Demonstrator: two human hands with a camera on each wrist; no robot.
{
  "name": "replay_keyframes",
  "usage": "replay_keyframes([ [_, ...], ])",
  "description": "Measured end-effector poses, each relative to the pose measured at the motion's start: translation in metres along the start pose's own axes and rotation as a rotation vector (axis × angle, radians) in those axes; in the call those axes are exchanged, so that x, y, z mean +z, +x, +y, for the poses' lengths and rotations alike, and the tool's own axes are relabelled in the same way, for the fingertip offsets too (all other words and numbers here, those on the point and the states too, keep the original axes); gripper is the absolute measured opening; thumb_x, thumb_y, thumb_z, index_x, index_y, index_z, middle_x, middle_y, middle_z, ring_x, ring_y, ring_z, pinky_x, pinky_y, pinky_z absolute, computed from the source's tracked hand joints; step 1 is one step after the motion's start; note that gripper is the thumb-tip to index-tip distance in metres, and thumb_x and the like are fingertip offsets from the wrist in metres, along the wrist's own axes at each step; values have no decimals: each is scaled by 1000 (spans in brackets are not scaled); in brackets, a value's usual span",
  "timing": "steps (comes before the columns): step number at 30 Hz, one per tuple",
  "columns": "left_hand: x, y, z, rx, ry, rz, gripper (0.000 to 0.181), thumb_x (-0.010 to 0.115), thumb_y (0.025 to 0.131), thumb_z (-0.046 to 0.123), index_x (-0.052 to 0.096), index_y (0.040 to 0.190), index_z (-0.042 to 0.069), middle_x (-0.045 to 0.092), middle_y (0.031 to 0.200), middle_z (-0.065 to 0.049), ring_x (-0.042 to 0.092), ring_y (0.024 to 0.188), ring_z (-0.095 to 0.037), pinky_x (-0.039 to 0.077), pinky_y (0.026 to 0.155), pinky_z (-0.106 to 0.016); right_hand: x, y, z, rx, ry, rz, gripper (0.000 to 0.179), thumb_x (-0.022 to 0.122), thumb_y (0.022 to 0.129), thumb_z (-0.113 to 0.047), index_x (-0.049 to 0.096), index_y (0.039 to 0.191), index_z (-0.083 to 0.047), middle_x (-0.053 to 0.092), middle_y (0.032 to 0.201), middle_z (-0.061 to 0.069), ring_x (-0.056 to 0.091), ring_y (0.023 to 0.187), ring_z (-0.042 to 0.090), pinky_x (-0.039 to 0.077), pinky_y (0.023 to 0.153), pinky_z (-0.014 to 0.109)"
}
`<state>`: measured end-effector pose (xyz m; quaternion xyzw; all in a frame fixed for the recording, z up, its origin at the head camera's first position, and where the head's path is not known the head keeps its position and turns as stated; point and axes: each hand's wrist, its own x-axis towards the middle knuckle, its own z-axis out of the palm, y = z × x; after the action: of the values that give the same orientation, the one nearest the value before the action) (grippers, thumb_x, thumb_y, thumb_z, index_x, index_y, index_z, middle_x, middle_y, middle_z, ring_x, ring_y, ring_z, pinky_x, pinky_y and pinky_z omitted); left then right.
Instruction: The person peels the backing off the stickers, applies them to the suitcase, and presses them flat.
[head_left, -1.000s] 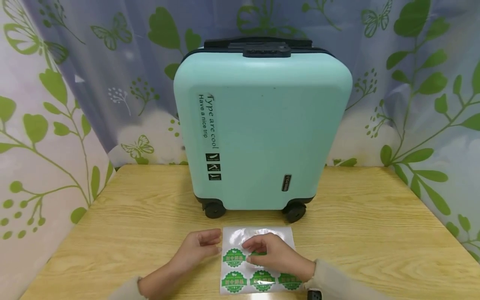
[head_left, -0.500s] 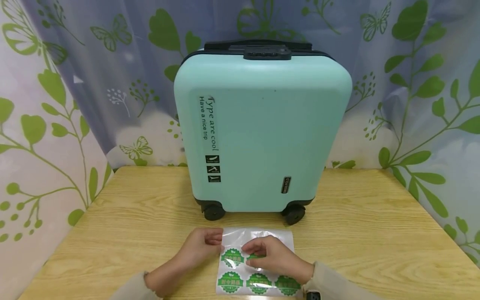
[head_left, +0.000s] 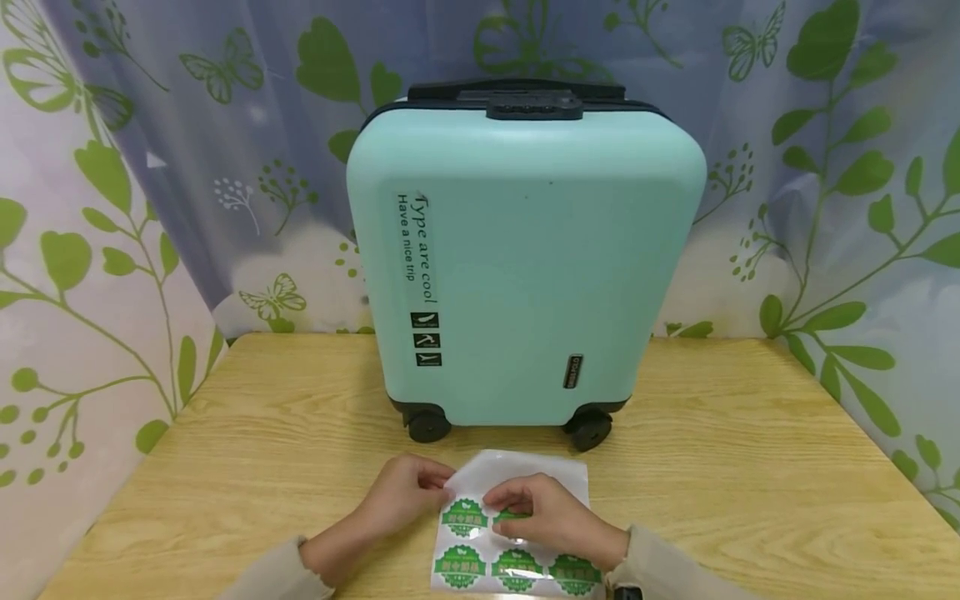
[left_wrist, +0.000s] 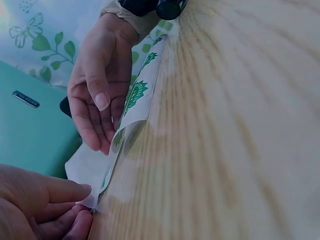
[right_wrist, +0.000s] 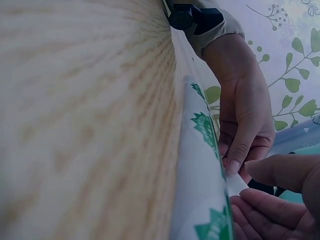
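A white sheet of round green stickers (head_left: 487, 543) lies on the wooden table in front of the suitcase. At its left edge, my left hand (head_left: 405, 497) pinches the sheet between thumb and fingers, and the upper-left corner is bent up. The left wrist view shows the near part of the sheet (left_wrist: 136, 107) curving clear of the tabletop. My right hand (head_left: 553, 515) is over the sheet's right half, thumb and fingers apart, with fingertips close to the paper. It covers part of one green sticker.
A mint-green suitcase (head_left: 517, 275) stands upright on black wheels just behind the sheet. The wooden table (head_left: 750, 467) extends to both sides. A patterned curtain (head_left: 225, 167) hangs behind and beside it.
My left hand has moved slightly right, from beside the sheet to pinching its left edge. The upper-left corner has bent up and the sheet has tilted slightly. The right hand has hardly moved.
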<state>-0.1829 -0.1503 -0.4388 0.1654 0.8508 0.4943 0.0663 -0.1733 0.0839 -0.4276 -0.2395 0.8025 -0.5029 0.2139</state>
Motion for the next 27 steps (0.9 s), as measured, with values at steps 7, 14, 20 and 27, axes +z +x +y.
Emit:
replay_keyframes([
  [7,2,2,4,0,23,16,10,69,81,4,75,90,3,71,77,-3,62,71,-10,50,63,-22,-1,-2,-1,-38,-1,30,24,70,84,-8,68,107,-1,67,105,9,63,93,20,50,79,22],
  [14,5,3,17,-81,-95,-35,15,68,86,13,74,90,0,70,77,-6,57,67,-7,48,58,-21,-1,-4,-5,-71,3,97,26,71,84,-11,68,109,-3,68,107,10,63,100,26,52,83,31],
  [20,7,6,25,-156,-212,-67,21,64,89,13,71,95,-6,70,81,-8,58,68,-7,51,62,-23,-2,-5,-6,-98,-48,194,25,72,83,-15,69,107,-8,68,107,5,63,99,22,52,83,30],
  [27,10,9,28,-195,-336,-93,27,63,90,15,68,100,-10,66,74,-1,57,65,-7,52,63,-23,-3,-8,-8,-164,-76,277,23,72,84,-16,70,106,-10,68,107,3,64,98,21,52,82,27],
])
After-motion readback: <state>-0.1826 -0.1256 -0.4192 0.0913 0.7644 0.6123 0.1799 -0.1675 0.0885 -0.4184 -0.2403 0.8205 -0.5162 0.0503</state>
